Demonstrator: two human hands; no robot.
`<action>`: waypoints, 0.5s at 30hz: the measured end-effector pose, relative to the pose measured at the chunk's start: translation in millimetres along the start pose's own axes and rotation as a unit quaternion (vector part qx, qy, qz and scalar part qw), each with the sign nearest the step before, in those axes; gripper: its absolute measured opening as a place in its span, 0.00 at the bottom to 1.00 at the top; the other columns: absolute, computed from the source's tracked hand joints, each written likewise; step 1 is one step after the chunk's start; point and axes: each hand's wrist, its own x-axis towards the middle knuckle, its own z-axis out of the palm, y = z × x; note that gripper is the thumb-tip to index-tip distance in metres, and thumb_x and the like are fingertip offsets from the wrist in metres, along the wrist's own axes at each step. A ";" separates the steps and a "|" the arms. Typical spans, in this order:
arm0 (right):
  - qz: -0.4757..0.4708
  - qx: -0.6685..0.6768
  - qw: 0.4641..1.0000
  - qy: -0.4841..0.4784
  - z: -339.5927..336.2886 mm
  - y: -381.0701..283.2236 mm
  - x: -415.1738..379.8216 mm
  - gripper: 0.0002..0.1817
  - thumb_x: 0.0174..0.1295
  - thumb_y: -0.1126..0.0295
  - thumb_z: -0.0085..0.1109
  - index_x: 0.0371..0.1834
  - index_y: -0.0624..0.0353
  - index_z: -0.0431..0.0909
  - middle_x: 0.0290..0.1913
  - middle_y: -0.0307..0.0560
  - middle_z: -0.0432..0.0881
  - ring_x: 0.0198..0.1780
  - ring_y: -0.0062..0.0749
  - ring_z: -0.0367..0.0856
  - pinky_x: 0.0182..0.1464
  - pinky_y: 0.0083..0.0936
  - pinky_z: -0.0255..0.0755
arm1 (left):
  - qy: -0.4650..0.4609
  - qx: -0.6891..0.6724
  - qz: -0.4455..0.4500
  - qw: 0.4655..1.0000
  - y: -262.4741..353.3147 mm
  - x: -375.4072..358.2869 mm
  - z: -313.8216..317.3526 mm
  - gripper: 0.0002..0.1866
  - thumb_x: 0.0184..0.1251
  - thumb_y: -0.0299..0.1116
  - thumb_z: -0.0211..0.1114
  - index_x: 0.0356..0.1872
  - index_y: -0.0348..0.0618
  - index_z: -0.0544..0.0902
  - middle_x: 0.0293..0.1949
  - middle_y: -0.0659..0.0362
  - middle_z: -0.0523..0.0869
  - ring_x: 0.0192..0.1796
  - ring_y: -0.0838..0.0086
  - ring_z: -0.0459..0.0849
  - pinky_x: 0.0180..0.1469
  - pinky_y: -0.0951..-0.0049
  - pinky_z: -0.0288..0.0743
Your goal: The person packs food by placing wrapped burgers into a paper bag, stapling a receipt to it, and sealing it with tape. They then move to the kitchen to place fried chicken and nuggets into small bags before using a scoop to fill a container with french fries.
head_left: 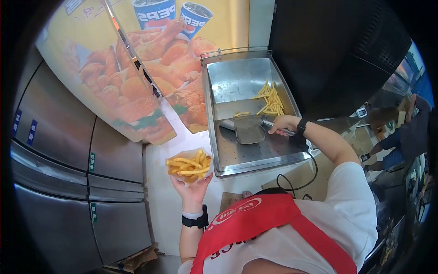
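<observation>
My left hand (190,186) is closed around a paper bag (189,153) filled with French fries (190,165), held up over the white counter. My right hand (284,125) grips the handle of a metal fry scoop (250,130), which rests on or just above the perforated floor of a steel fry tray (228,160). Nothing shows inside the scoop's pan. Behind it, a loose pile of fries (272,100) lies at the tray's right side, with a few stray ones near the middle.
Steel cabinets (50,123) line the left side. A poster panel (137,68) with chicken and drink cups stands behind the counter (157,196). To the right is a dark appliance (333,55); a black cable (310,180) hangs by the tray. Another person (413,132) is at far right.
</observation>
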 end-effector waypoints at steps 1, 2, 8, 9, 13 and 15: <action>-0.003 -0.002 1.000 -0.004 -3.1 -0.6 9.6 0.15 0.48 0.68 0.61 0.10 0.59 0.69 0.10 0.41 0.69 0.09 0.25 0.65 0.13 0.22 0.57 | 0.003 0.007 0.010 1.000 -0.5 -3.1 1.6 0.34 0.51 0.65 0.42 0.56 0.57 0.64 0.56 0.58 0.66 0.56 0.62 0.66 0.50 0.54 0.62; -0.023 -0.008 1.000 -0.008 -7.4 -2.4 19.1 0.15 0.48 0.68 0.61 0.10 0.59 0.69 0.10 0.40 0.69 0.10 0.25 0.65 0.13 0.22 0.58 | 0.006 0.014 0.020 1.000 -1.3 -5.4 3.7 0.34 0.51 0.65 0.42 0.55 0.57 0.65 0.55 0.58 0.68 0.55 0.62 0.68 0.48 0.55 0.64; -0.116 -0.115 0.982 0.094 -39.5 -19.6 105.7 0.12 0.48 0.69 0.61 0.14 0.63 0.70 0.10 0.40 0.68 0.09 0.23 0.66 0.11 0.22 0.58 | 0.025 -0.004 0.041 0.999 -4.9 -7.2 -2.4 0.32 0.52 0.65 0.41 0.52 0.57 0.67 0.53 0.58 0.70 0.51 0.62 0.70 0.45 0.57 0.66; -0.170 -0.091 0.976 0.103 -36.1 -19.6 103.0 0.11 0.47 0.70 0.61 0.15 0.63 0.70 0.10 0.40 0.68 0.10 0.23 0.66 0.10 0.22 0.58 | -0.006 -0.005 0.038 0.999 -4.3 -8.5 -4.3 0.32 0.52 0.65 0.41 0.52 0.57 0.67 0.53 0.58 0.70 0.52 0.62 0.70 0.46 0.57 0.66; -0.196 -0.071 0.970 0.125 -52.4 -31.5 110.3 0.10 0.44 0.72 0.63 0.19 0.63 0.69 0.11 0.40 0.67 0.09 0.24 0.65 0.09 0.23 0.56 | 0.011 0.001 0.047 0.999 -7.7 -10.5 7.6 0.32 0.53 0.64 0.41 0.54 0.56 0.65 0.54 0.58 0.69 0.54 0.61 0.69 0.45 0.60 0.66; -0.171 -0.058 0.966 0.186 -57.0 -41.1 124.3 0.13 0.41 0.72 0.65 0.16 0.63 0.68 0.10 0.42 0.67 0.09 0.25 0.64 0.10 0.24 0.56 | 0.013 -0.007 0.045 0.999 -12.0 -10.8 9.9 0.32 0.53 0.64 0.41 0.55 0.55 0.65 0.55 0.57 0.68 0.54 0.61 0.69 0.45 0.60 0.67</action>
